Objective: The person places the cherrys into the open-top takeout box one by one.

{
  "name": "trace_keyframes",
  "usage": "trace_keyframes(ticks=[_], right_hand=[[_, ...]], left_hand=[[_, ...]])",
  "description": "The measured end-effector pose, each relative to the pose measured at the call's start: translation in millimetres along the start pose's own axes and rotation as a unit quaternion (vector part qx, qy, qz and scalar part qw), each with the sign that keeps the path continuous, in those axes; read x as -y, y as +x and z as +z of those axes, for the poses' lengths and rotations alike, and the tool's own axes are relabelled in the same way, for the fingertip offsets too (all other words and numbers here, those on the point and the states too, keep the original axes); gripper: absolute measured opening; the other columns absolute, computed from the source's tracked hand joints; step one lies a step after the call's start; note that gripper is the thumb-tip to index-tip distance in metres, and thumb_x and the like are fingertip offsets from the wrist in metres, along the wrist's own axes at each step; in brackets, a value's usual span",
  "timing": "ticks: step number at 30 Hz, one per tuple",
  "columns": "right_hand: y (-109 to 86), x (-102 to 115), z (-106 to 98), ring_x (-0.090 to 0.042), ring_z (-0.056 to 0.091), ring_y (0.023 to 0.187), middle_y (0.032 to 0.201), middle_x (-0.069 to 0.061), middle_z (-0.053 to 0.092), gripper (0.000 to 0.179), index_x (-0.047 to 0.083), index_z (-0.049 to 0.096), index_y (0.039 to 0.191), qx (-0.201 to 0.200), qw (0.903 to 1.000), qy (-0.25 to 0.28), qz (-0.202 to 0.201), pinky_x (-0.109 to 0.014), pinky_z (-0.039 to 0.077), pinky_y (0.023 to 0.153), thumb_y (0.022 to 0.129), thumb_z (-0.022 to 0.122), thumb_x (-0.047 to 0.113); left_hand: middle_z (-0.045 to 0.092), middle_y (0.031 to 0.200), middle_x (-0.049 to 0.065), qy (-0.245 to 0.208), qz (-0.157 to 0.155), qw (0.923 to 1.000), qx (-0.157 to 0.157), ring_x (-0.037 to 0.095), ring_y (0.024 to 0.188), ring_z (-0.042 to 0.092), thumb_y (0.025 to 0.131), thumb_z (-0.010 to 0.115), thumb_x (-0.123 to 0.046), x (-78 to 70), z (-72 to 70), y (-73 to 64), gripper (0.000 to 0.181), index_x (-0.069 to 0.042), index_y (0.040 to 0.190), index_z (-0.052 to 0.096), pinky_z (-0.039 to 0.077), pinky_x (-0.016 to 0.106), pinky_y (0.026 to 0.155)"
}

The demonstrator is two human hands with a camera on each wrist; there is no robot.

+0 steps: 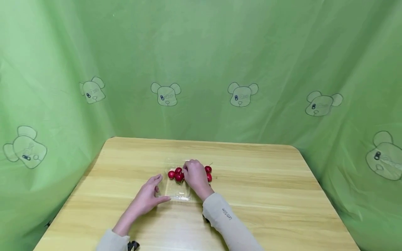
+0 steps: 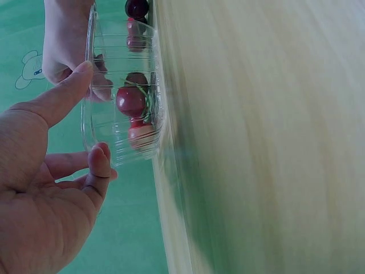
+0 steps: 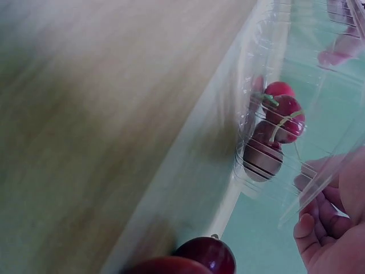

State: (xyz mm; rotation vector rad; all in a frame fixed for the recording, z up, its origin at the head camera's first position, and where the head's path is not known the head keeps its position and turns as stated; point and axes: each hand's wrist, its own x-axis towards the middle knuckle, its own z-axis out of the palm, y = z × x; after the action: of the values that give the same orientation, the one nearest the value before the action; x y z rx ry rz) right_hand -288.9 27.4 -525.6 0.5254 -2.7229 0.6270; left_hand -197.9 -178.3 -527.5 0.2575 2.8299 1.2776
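On the table (image 1: 267,174) there's a clear plastic box (image 1: 176,192), and a little clump of red cherries (image 1: 179,177) is sitting inside it, stems and all. The left hand (image 1: 147,197) is at the box's left near corner, thumb and fingers spread wide, thumb touching the rim and fingertips against the side, so it's more resting on the thing than wrapped round it. The right hand (image 1: 195,176) is reaching down over the box's right side, fingers curled in close together right beside the clump. Can't tell if there's a cherry pinched in there, tbh, the knuckles hide the fingertips. A couple of loose cherries (image 1: 208,169) are on the wood just right of that hand. Both sleeves (image 1: 232,223) are pale, and behind it all hangs a green curtain (image 1: 201,52) with bear faces.
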Motion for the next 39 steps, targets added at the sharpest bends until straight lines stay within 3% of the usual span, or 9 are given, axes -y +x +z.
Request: trace_keyframes(ticks=[12, 25, 31, 39], right_hand=[[-7.2, -1, 0, -0.020, 0.067, 0.087, 0.090, -0.003, 0.075, 0.006, 0.010, 0.079, 0.094, 0.011, 0.9999, 0.005, 0.005, -0.032, 0.060, 0.082, 0.089, 0.080, 0.012], [-12.7, -11, -21, -0.018, 0.068, 0.085, 0.093, -0.004, 0.073, 0.010, 0.008, 0.078, 0.101, 0.011, 0.9971, 0.073, 0.022, -0.033, 0.059, 0.079, 0.092, 0.075, 0.011], [-16.7, -35, -47, -0.015, 0.065, 0.084, 0.093, -0.003, 0.072, 0.013, 0.006, 0.077, 0.106, 0.014, 0.9899, 0.128, 0.058, -0.030, 0.059, 0.078, 0.094, 0.074, 0.010], [-25.1, -94, -74, -0.017, 0.065, 0.082, 0.093, -0.005, 0.073, 0.016, 0.005, 0.077, 0.108, 0.005, 0.9821, 0.151, 0.113, -0.034, 0.059, 0.078, 0.093, 0.071, 0.006]], left_hand=[[0.045, 0.157, 0.025, -0.005, 0.006, 1.0000, -0.002, 0.012, 0.085, 0.054, 0.076, 0.092, -0.032, 1.6, 5.3, -4.3, 0.099, 0.007, 0.153, 0.041, 0.050, 0.022, 0.068], [0.044, 0.157, 0.025, -0.001, 0.009, 0.9999, -0.005, 0.013, 0.085, 0.054, 0.076, 0.092, -0.030, 1.7, 4.2, -4.2, 0.099, 0.007, 0.153, 0.041, 0.050, 0.021, 0.069], [0.043, 0.159, 0.023, 0.006, 0.007, 1.0000, -0.003, 0.011, 0.084, 0.054, 0.076, 0.092, -0.030, 1.5, 2.7, -3.0, 0.100, 0.006, 0.154, 0.040, 0.051, 0.021, 0.069], [0.043, 0.159, 0.024, 0.006, 0.003, 1.0000, -0.002, 0.012, 0.086, 0.054, 0.076, 0.092, -0.030, 0.8, -1.0, -0.5, 0.100, 0.005, 0.154, 0.039, 0.051, 0.021, 0.069]])
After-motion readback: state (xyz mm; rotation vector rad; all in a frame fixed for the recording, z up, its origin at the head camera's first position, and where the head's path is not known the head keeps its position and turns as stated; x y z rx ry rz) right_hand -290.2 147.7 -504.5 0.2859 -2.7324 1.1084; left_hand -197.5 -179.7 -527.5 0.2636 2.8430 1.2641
